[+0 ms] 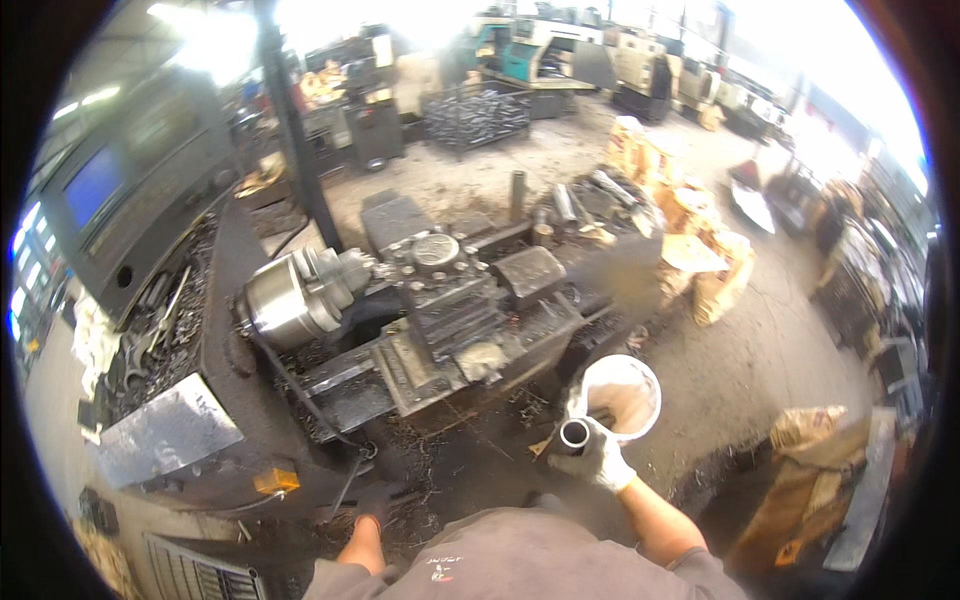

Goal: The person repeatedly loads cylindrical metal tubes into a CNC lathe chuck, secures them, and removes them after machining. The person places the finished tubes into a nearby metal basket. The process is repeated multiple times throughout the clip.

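In a pale work glove, my right hand (603, 462) is closed around a short metal tube (575, 433), whose round open end faces up. Just beyond that hand stands a white bucket (640, 385). My left hand (371, 500) is low beside the lathe's front, dark and hard to make out, with its fingers hidden. A thin metal rod (349, 478) slants down close to it. The lathe's shiny chuck (290, 300) and its carriage with tool post (436, 252) lie ahead of me.
Metal chips fill the tray (190, 290) at left. An orange box (277, 482) sits on the lathe's front. Metal bars (600, 195) lie on the lathe's right end, near stacked tan sacks (690, 215). A wire crate of parts (475, 115) stands farther back. Cardboard (800, 490) lies at lower right.
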`<state>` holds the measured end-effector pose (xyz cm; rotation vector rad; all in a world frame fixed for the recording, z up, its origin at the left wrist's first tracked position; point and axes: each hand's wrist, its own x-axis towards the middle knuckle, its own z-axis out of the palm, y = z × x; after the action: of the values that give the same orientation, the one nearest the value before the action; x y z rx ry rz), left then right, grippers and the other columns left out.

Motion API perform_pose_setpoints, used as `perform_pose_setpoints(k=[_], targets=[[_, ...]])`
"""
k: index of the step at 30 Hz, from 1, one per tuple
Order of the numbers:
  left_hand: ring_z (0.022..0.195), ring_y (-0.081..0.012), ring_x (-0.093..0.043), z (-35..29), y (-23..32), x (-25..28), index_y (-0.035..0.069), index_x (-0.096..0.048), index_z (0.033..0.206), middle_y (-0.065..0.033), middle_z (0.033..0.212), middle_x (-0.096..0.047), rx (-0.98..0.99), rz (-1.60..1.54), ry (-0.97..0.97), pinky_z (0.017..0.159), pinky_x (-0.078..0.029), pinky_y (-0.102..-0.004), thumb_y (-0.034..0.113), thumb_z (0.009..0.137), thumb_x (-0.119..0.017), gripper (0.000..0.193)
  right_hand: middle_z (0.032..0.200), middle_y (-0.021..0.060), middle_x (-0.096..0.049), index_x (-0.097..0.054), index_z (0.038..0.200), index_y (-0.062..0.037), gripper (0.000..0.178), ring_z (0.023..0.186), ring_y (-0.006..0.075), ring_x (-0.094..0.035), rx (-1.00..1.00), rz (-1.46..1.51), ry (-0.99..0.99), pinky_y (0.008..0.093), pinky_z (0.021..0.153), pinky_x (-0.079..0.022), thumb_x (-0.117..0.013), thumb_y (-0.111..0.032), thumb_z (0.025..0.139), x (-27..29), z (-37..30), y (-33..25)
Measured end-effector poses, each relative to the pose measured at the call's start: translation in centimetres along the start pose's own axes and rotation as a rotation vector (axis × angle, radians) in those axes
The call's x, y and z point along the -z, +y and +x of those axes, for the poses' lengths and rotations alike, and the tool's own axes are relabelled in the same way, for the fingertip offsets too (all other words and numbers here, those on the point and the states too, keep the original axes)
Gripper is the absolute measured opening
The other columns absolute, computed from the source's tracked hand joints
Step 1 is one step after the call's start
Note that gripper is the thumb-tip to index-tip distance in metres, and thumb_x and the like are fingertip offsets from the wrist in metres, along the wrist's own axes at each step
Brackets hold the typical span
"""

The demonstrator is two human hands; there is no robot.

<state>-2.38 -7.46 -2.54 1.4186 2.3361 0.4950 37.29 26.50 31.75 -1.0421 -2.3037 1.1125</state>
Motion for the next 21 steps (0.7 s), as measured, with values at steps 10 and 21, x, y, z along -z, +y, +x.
perform_pose_setpoints(k=[10, 21], targets=[[0.105, -0.0371, -0.074, 0.7, 16.6, 5.9, 0.004, -0.073, 0.125, -0.021, 0.119, -0.077, 0.438, -0.526, 0.313, 0.092, -0.058, -0.0502, 0.031, 0.102, -0.059, 0.039, 0.103, 0.0172, -0.077, -0.07, 0.122, -0.0099, 0.052, 0.095, 0.0367, -0.077, 0.382, 0.026, -0.121, 0.0445, 0.083, -0.062, -0.088, -0.033, 0.078, -4.2, 24.3, -2.0], [0.107, -0.0211, -0.073, 20.2, 24.2, 28.2, 0.008, -0.065, 0.145, -0.0117, 0.116, -0.076, 0.581, -0.871, 0.138, 0.091, -0.059, -0.0402, 0.032, 0.106, -0.064, 0.046, 0.091, 0.0109, -0.081, -0.083, 0.098, -0.0075, 0.016, 0.077, 0.0235, -0.079, 0.798, -0.105, -0.666, 0.0348, 0.072, -0.064, -0.083, -0.016, 0.086, 7.4, 37.5, -9.0]])
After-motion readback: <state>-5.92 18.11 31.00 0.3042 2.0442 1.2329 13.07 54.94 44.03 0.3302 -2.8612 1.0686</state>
